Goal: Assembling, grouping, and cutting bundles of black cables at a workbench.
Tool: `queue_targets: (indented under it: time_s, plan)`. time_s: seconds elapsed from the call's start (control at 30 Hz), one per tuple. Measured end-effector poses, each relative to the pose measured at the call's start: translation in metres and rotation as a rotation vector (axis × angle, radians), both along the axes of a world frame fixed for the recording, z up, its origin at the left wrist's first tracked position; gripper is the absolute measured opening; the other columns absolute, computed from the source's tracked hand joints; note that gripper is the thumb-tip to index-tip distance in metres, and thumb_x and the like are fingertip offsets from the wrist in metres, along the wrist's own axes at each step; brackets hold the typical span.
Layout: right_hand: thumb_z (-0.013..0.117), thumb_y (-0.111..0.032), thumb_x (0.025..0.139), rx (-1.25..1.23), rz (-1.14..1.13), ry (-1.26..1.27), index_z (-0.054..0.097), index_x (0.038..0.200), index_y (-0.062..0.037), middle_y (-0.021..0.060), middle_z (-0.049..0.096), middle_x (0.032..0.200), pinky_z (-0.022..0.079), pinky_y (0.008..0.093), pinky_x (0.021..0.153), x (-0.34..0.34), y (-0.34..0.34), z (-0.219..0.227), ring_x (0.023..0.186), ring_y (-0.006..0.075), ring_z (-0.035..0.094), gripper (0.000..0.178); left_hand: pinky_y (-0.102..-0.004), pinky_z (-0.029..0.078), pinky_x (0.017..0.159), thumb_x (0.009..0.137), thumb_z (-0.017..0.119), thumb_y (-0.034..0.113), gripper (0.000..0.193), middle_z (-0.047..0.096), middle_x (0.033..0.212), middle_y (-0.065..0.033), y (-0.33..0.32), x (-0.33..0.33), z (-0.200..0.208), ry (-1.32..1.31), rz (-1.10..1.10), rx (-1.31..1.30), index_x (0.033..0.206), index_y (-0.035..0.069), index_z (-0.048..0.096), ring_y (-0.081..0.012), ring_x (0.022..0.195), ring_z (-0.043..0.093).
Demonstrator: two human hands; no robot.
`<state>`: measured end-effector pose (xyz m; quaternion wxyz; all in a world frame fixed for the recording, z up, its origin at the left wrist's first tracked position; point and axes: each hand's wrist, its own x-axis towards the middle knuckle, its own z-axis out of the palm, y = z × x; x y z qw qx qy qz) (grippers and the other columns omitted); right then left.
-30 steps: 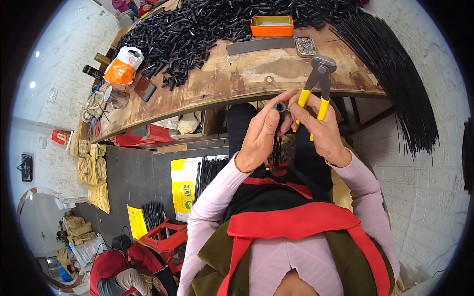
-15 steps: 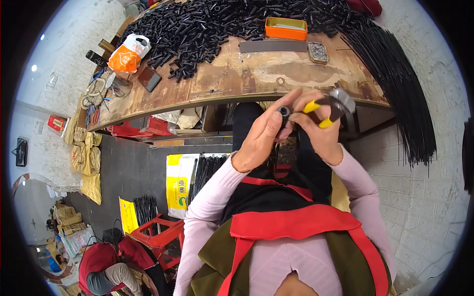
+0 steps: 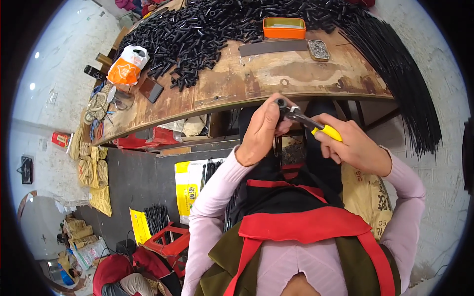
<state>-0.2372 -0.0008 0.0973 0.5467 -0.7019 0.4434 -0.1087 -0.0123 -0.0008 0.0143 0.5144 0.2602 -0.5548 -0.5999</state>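
My left hand is closed around a short black tubular piece, its round open end facing up. Thin dark rods seem to run down below that hand, mostly hidden by it. In my right hand is a pair of pliers with yellow grips. Their metal head is turned toward the left hand and meets the side of the black piece. Whether the jaws bite on anything there is too small to tell. Both hands are in front of the table edge, above my lap.
Heaped black tubular pieces cover the back of the wooden table. An orange tin, a small tin of metal bits, a flat grey bar and a phone lie there. Long black rods overhang the right end. A person sits lower left.
The pliers have swung from pointing away, loosely in my right fingers, to pointing at the black piece in a full grip. My right hand has moved right; the left holds on.
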Motion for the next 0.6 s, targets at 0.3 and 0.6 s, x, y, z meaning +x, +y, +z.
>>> queue_targets:
  time_s: [0.3,0.6]
  plan:
    - [0.049,-0.020,0.101,0.124,0.217,0.003,0.041,0.138,0.0006,0.0056,0.063,0.085,0.051,0.0252,0.067,-0.010,-0.022,0.025,0.072,0.0112,0.063,0.043,-0.0216,0.026,0.057,0.104,0.033,0.048,0.050,0.041,0.071,0.0016,0.001,-0.003,0.006,-0.049,0.001,-0.028,0.106,0.001,0.048,-0.0063,0.064,0.032]
    - [0.045,-0.024,0.101,0.348,0.251,-0.067,0.055,0.085,-0.0005,0.0041,0.055,0.062,0.044,0.0250,0.049,-0.006,-0.018,0.012,0.050,0.0099,0.054,0.030,-0.0213,0.025,0.056,0.105,0.032,0.045,0.047,0.041,0.070,0.0026,0.008,0.005,0.002,-0.049,-0.007,-0.034,0.107,0.002,0.050,-0.0061,0.063,0.032]
